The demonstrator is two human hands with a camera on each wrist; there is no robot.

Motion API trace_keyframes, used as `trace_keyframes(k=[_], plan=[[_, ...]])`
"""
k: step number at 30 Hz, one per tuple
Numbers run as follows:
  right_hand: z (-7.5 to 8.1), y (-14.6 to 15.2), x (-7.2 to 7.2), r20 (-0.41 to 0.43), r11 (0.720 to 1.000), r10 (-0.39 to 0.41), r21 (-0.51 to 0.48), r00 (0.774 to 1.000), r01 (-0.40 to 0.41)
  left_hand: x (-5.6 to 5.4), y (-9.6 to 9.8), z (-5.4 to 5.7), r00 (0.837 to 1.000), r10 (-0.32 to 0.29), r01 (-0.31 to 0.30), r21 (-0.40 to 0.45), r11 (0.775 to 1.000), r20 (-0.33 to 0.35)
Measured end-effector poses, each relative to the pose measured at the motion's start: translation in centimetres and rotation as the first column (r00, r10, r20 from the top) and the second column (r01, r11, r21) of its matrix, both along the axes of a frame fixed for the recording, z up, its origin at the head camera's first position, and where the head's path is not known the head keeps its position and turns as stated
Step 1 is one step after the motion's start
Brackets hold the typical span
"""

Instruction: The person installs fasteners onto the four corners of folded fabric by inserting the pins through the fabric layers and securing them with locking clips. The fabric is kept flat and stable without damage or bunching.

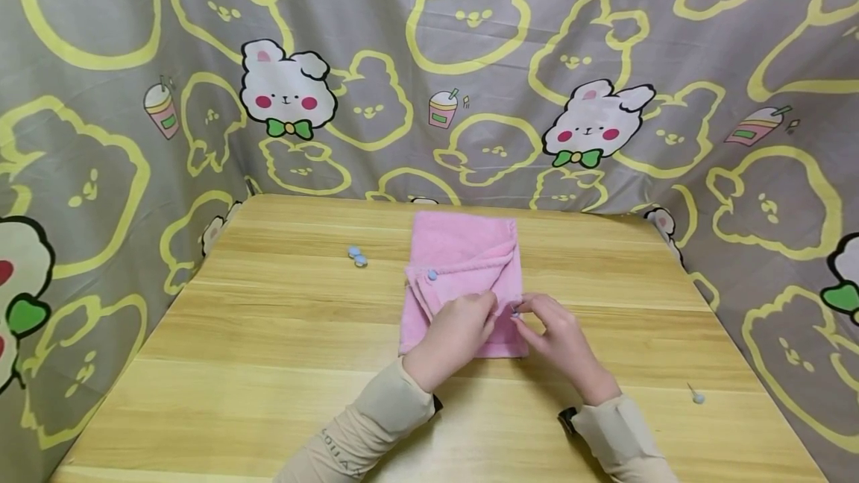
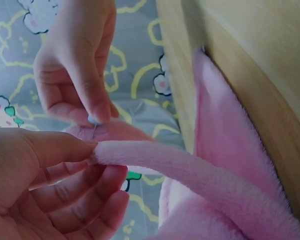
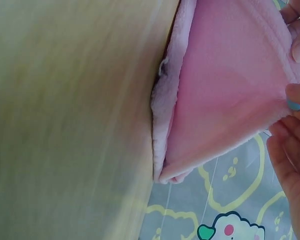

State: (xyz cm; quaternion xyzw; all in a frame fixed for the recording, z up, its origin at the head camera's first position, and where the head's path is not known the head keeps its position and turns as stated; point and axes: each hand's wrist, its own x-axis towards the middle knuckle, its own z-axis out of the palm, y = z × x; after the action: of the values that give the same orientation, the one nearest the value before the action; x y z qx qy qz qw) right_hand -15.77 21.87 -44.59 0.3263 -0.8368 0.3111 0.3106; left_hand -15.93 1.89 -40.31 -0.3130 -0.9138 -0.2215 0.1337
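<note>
A folded pink plush cloth (image 1: 463, 237) lies on the wooden table. My left hand (image 1: 456, 330) pinches a rolled edge of the cloth between thumb and fingers, lifting it, as the left wrist view shows. My right hand (image 1: 560, 334) pinches the blue head of a pin (image 2: 92, 120). Its thin shaft points at the cloth edge right by my left thumb. In the right wrist view the blue head (image 3: 294, 105) peeks out under the fingers. Another blue head (image 1: 432, 274) sits on the upper left of the cloth's folded flap.
Two blue-headed pieces (image 1: 357, 256) lie close together on the table, left of the cloth. A loose pin with a blue head (image 1: 698, 398) lies near the right edge of the table (image 1: 268, 334). A patterned grey curtain (image 1: 376, 118) hangs around the table's back and sides.
</note>
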Motion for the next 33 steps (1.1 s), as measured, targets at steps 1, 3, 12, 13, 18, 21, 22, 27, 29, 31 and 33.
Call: trace_keyframes(k=[1,3,12,13,18,21,22,27,29,31,33], plan=[[0.0,-0.1,0.0,0.000,1.000,-0.002,-0.003,1.000,0.002,0.1,0.1,-0.1,1.000,-0.007,0.007,-0.014,1.000,-0.021],[0.1,-0.2,0.0,-0.016,1.000,-0.003,-0.008,1.000,0.003,0.2,0.2,-0.3,0.998,-0.021,0.019,-0.038,0.999,-0.051],[0.4,-0.7,-0.1,-0.132,1.000,0.001,-0.006,0.991,-0.001,1.1,0.8,-0.1,0.990,-0.034,0.013,-0.153,0.988,-0.140],[0.3,-0.7,-0.1,-0.131,1.000,-0.001,-0.005,0.991,0.000,1.2,0.8,-0.2,0.988,-0.038,0.013,-0.167,0.986,-0.152],[0.2,-0.4,-0.1,-0.078,1.000,-0.021,-0.011,0.997,0.020,1.3,1.0,-0.5,0.982,-0.048,0.015,-0.182,0.983,-0.182],[0.1,-0.3,-0.1,-0.089,0.998,-0.064,0.004,0.994,0.064,1.2,1.0,-0.6,0.984,-0.065,0.033,-0.184,0.982,-0.169],[0.1,-0.3,-0.1,-0.101,0.997,-0.080,0.012,0.992,0.081,1.2,1.0,-0.6,0.985,-0.072,0.042,-0.185,0.982,-0.157],[0.2,0.0,-0.2,-0.104,0.998,-0.057,0.000,0.993,0.057,1.0,0.5,0.0,0.989,-0.091,0.072,-0.155,0.985,-0.113],[0.3,0.1,-0.2,-0.092,1.000,-0.015,-0.019,0.996,0.013,0.9,0.2,0.3,0.992,-0.086,0.075,-0.122,0.990,-0.088],[0.3,0.1,-0.3,-0.100,0.999,0.020,-0.033,0.995,-0.024,0.6,-0.1,0.6,0.995,-0.079,0.074,-0.089,0.993,-0.057],[0.3,0.1,-0.4,-0.125,0.998,0.043,-0.039,0.991,-0.049,0.3,-0.5,0.9,0.997,-0.075,0.073,-0.052,0.996,-0.025]])
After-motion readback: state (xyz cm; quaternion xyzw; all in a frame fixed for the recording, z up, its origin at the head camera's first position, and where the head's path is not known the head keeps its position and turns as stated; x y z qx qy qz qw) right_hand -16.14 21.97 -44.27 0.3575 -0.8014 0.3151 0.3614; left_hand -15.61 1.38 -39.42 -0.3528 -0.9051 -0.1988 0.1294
